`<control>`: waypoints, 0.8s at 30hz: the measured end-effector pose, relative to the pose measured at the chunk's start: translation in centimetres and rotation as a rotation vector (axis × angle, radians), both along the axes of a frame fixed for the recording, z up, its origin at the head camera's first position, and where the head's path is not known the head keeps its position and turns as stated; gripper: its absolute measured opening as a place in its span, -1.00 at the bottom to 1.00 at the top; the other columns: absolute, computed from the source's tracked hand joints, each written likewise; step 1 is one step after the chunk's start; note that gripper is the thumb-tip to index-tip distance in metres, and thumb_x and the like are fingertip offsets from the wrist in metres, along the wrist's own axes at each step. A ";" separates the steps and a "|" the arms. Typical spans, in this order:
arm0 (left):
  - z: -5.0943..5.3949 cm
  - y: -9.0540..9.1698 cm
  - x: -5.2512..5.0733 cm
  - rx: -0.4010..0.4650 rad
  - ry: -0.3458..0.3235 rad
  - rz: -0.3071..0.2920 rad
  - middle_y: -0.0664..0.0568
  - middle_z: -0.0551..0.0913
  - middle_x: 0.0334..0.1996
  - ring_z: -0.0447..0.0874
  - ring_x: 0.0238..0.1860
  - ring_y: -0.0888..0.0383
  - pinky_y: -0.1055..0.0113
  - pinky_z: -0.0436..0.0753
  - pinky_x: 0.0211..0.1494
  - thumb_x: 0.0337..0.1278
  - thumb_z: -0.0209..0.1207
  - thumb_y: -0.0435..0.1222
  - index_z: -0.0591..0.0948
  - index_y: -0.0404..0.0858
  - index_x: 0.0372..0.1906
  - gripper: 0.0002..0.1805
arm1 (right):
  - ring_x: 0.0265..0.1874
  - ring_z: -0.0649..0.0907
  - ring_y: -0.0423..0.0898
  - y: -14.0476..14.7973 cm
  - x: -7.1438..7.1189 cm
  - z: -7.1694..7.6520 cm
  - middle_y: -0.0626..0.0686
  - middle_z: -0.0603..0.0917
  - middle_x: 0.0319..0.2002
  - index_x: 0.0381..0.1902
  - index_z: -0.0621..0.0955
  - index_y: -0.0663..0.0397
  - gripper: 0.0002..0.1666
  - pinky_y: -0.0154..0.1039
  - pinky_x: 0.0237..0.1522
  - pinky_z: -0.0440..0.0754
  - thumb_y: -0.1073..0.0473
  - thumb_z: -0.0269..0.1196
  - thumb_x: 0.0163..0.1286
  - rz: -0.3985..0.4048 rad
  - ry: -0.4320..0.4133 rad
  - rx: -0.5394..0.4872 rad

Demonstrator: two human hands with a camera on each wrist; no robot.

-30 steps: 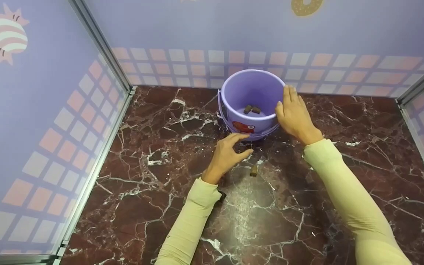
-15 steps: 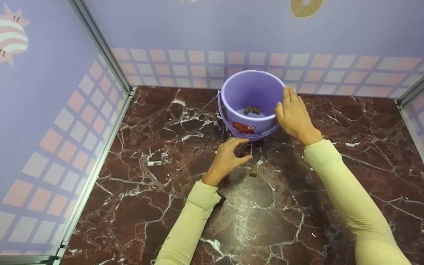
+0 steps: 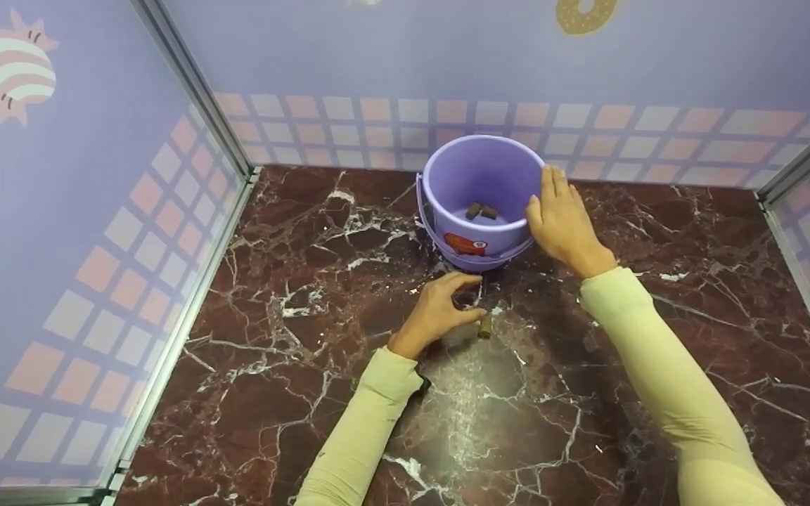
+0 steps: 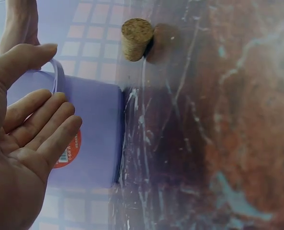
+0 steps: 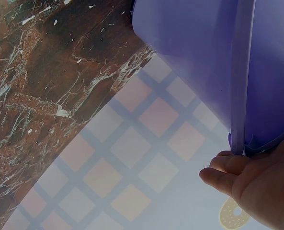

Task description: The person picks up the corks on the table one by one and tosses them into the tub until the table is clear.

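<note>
A purple bucket (image 3: 503, 237) with a red label stands upright by the back wall, its handle hanging down in front. Two small brown corks (image 3: 489, 212) lie on its floor. My right hand (image 3: 565, 223) holds the bucket's right rim, fingers along the outside and thumb at the inner edge; the right wrist view shows the fingertips (image 5: 218, 175) by the handle joint. A third cork (image 4: 136, 40) stands on the floor in front of the bucket. Just left of that cork is my left hand (image 3: 435, 314), fingers loosely bent and apart from the thumb, holding nothing.
The floor (image 3: 292, 393) is dark red marble pattern with white veins. Purple panels printed with pink and white squares enclose it at the back wall (image 3: 349, 49), left and right. A metal rail (image 3: 187, 309) runs along the left edge.
My left hand has moved a little back toward me from the bucket, bringing its thumb beside the loose cork. The right hand and the bucket stay in place.
</note>
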State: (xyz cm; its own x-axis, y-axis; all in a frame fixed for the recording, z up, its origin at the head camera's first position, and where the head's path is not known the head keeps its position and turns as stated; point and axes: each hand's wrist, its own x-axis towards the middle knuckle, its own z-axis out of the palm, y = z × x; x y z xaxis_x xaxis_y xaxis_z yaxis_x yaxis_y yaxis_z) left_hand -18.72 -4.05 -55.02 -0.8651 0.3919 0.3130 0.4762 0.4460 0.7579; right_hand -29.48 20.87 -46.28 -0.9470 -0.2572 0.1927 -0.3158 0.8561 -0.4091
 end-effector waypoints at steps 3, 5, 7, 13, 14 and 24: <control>-0.4 0.2 0.0 -0.015 -0.021 -0.029 -0.14 0.74 0.15 0.71 0.15 -0.06 0.29 0.58 0.38 0.01 0.61 -0.31 0.68 -0.41 0.24 -0.36 | 0.63 0.04 0.39 0.0 0.0 0.0 0.53 0.03 0.61 0.62 -0.02 0.57 -0.19 0.22 0.66 -0.08 0.08 -0.19 0.68 -0.001 0.000 -0.001; -0.6 0.3 0.0 -0.027 -0.039 -0.043 -0.13 0.73 0.14 0.72 0.14 -0.08 0.30 0.60 0.35 0.00 0.62 -0.31 0.68 -0.40 0.25 -0.34 | 0.63 0.03 0.38 0.0 0.0 0.0 0.53 0.03 0.61 0.62 -0.02 0.57 -0.19 0.21 0.67 -0.08 0.07 -0.21 0.68 -0.001 -0.002 0.000; -0.8 0.4 0.1 -0.041 -0.055 -0.053 -0.13 0.73 0.15 0.72 0.13 -0.10 0.30 0.60 0.34 -0.01 0.63 -0.31 0.67 -0.39 0.26 -0.33 | 0.63 0.03 0.38 0.0 0.0 0.0 0.53 0.03 0.61 0.62 -0.02 0.58 -0.19 0.20 0.67 -0.09 0.06 -0.22 0.68 0.001 0.000 0.001; -1.2 0.7 0.3 -0.066 -0.091 -0.067 -0.19 0.71 0.12 0.71 0.10 -0.14 0.26 0.65 0.30 -0.02 0.63 -0.32 0.64 -0.41 0.28 -0.29 | 0.63 0.04 0.38 0.0 -0.1 -0.2 0.54 0.05 0.61 0.62 -0.01 0.58 -0.19 0.21 0.66 -0.07 0.08 -0.21 0.68 0.003 0.009 -0.007; -1.2 0.7 0.4 -0.068 -0.098 -0.069 -0.20 0.71 0.11 0.72 0.09 -0.14 0.26 0.66 0.28 -0.02 0.63 -0.33 0.64 -0.41 0.29 -0.29 | 0.63 0.03 0.38 0.0 -0.1 -0.1 0.54 0.04 0.61 0.62 -0.02 0.58 -0.19 0.21 0.66 -0.07 0.07 -0.21 0.68 0.003 0.007 -0.007; -1.4 1.0 0.5 -0.133 -0.116 -0.076 -0.16 0.71 0.14 0.71 0.13 -0.08 0.29 0.62 0.32 -0.02 0.62 -0.31 0.64 -0.35 0.30 -0.29 | 0.63 0.04 0.39 0.0 -0.1 -0.1 0.53 0.02 0.62 0.62 -0.03 0.57 -0.19 0.20 0.67 -0.08 0.09 -0.18 0.68 -0.002 0.000 -0.005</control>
State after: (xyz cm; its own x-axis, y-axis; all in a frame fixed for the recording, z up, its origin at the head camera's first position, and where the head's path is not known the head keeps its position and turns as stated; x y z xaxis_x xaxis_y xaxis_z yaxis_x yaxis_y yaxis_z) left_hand -18.20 -3.04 -56.40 -0.8587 0.4888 0.1540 0.4253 0.5119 0.7464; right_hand -29.54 20.83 -46.36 -0.9474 -0.2545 0.1942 -0.3143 0.8544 -0.4137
